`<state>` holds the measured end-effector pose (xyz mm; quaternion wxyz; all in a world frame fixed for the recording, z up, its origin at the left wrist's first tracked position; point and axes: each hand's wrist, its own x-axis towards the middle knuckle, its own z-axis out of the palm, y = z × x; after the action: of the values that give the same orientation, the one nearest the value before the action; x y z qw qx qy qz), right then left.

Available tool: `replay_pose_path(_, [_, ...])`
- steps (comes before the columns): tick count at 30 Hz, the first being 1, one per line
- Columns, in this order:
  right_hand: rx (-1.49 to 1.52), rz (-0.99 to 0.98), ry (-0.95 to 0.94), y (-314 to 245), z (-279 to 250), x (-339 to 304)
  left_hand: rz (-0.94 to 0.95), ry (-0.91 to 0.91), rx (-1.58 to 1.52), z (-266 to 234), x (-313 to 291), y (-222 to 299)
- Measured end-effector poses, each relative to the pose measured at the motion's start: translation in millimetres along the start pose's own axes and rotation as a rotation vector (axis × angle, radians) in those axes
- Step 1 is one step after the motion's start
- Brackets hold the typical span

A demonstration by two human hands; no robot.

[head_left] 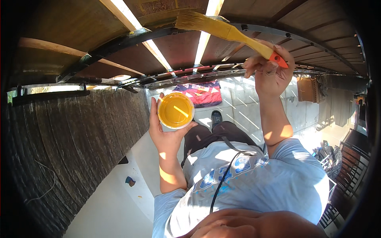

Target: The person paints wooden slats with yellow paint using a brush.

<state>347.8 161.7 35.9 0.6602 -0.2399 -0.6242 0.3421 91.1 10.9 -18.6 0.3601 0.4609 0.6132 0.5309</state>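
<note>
Raised toward the slatted boards overhead, my right hand (274, 71) grips a paintbrush (238, 36) near the red end of its yellow handle. Its bristles, coated yellow-brown, are up against or very close to a dark metal beam (158, 35); I cannot tell whether they touch. Lower and to the left, my left hand (166, 137) is wrapped round a round white tub (176, 126). Yellow-amber liquid (170, 109) fills part of the tub, and a bright streak of light lies across its surface.
Dark boards (254, 12) with lit gaps between them span overhead. A weathered plank wall (79, 146) stands at left. On the tiled floor lies a red and dark patterned cloth (202, 95). A brown box (308, 89) and a dark metal rack (353, 158) are at right.
</note>
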Motion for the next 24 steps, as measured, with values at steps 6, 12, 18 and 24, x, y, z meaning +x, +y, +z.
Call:
replay_pose_path(6, [-0.019,0.035,-0.098,2,5,7,-0.009,-0.011,-0.073,-10,-9,-5])
replay_pose_path(12, [-0.11,-0.036,-0.217,3,14,12,-0.047,-0.027,-0.123,-20,-13,-9])
replay_pose_path(18, [-0.074,-0.053,-0.323,-25,22,6,-0.022,-0.02,-0.122,-25,6,18])
replay_pose_path(24, [-0.126,0.104,-0.481,-55,17,2,-0.034,0.029,-0.134,-27,27,21])
